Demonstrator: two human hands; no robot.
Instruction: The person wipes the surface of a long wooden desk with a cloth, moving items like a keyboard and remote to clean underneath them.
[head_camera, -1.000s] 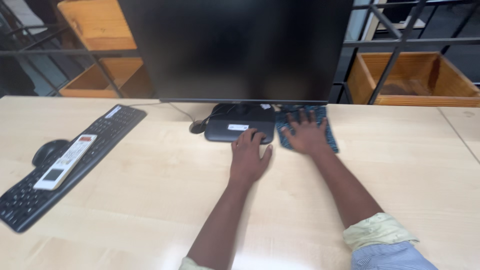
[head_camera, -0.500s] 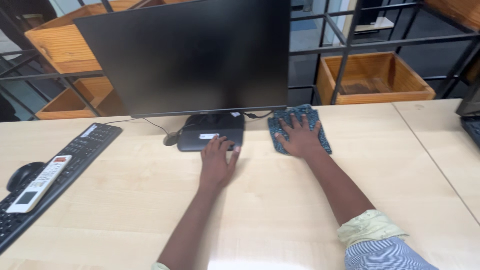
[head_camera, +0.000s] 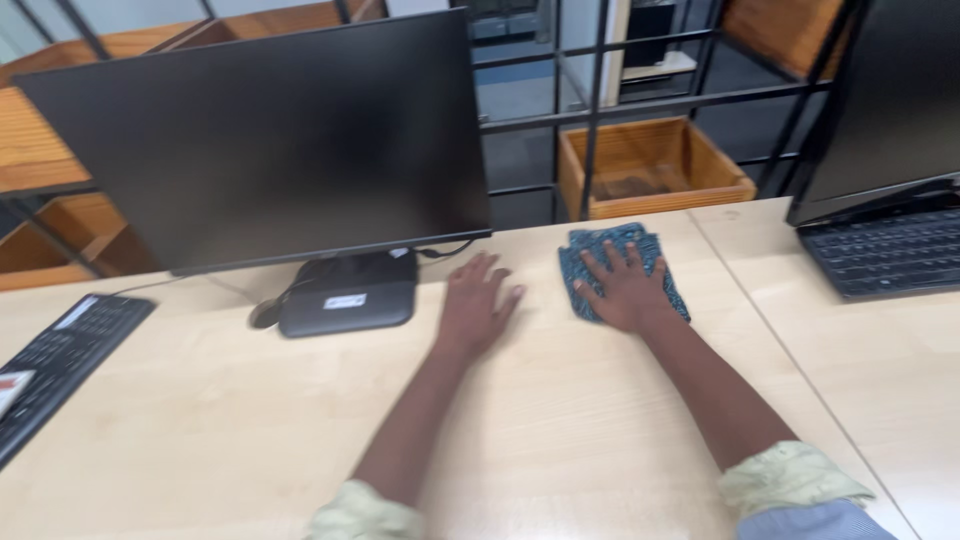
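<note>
On pale wood desk (head_camera: 250, 430): right hand (head_camera: 625, 290) flat on patterned cloth (head_camera: 668, 290).

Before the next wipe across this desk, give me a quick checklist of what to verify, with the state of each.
1. Right hand flat on the blue cloth: ok, palm and fingers press it onto the desk.
2. Cloth spread out, not bunched: ok, it lies flat under the hand.
3. Left hand off the monitor base: ok, it rests on bare wood beside it.
4. Desk in front of the cloth free of things: ok.
5. Laptop apart from the cloth: ok, it sits on the neighbouring desk.
6. Dirt left on the desk: cannot tell.
</note>
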